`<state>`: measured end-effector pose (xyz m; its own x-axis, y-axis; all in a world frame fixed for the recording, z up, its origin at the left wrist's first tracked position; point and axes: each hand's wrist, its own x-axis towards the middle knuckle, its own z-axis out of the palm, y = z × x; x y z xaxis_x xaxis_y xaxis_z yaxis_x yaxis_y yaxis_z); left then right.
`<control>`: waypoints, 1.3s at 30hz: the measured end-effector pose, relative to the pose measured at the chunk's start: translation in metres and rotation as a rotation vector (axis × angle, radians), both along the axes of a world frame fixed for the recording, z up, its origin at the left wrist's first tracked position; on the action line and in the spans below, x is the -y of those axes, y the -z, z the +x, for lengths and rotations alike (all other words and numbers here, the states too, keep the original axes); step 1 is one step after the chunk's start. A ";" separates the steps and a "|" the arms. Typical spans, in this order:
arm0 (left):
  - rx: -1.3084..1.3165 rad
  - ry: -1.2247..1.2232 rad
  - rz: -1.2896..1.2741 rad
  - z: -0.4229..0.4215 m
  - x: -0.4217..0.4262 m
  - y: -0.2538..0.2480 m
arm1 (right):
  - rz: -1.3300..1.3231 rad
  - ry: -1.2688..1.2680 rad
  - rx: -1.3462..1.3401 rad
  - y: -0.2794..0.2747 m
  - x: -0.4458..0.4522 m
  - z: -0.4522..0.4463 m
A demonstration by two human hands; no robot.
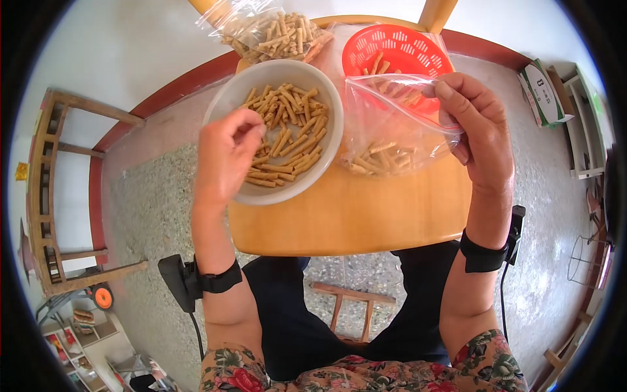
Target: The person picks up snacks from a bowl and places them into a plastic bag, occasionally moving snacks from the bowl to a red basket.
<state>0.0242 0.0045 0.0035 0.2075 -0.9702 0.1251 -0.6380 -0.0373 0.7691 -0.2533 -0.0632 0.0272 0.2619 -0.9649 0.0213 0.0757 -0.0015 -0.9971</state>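
My left hand (228, 153) hovers over the left rim of a white bowl (330, 153), its fingers curled together; whatever they may hold is hidden. Many thin brown snack sticks (297, 144) fill the bowl. In my right hand (477, 124) the top edge of a clear zip bag (372, 121) is pinched between thumb and fingers. The bag's mouth gapes toward the left, and several snack sticks (385, 157) lie in its bottom. Behind the bag sits a red plastic basket (418, 49) with a few sticks in it, partly covered by the bag.
A large clear bag of snack sticks (281, 36) stands at the back left of the wooden chair seat (353, 228) that holds everything. A wooden frame (49, 196) leans by the left wall. At the right are a carton (542, 91) and a shelf (584, 124).
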 end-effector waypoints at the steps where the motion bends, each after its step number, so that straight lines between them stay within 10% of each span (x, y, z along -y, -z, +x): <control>1: -0.002 -0.002 -0.001 -0.002 0.001 0.002 | -0.001 -0.002 -0.002 0.001 0.000 0.000; 20: 0.706 0.258 0.299 -0.017 0.006 0.009 | 0.003 -0.086 -0.005 -0.001 -0.001 0.001; 26: 0.486 0.232 0.027 -0.010 0.006 0.015 | 0.020 -0.065 -0.025 -0.004 -0.004 0.006; 31: -0.481 0.156 -0.017 -0.027 -0.001 -0.017 | 0.028 -0.088 -0.033 -0.007 -0.008 0.013; 39: -0.874 0.285 -0.113 -0.030 -0.007 -0.027 | 0.022 -0.137 -0.073 -0.006 -0.010 0.018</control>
<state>-0.0062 0.0111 0.0303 0.0285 -0.9906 0.1335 0.1969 0.1365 0.9709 -0.2353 -0.0528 0.0332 0.3909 -0.9201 -0.0234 0.0013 0.0260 -0.9997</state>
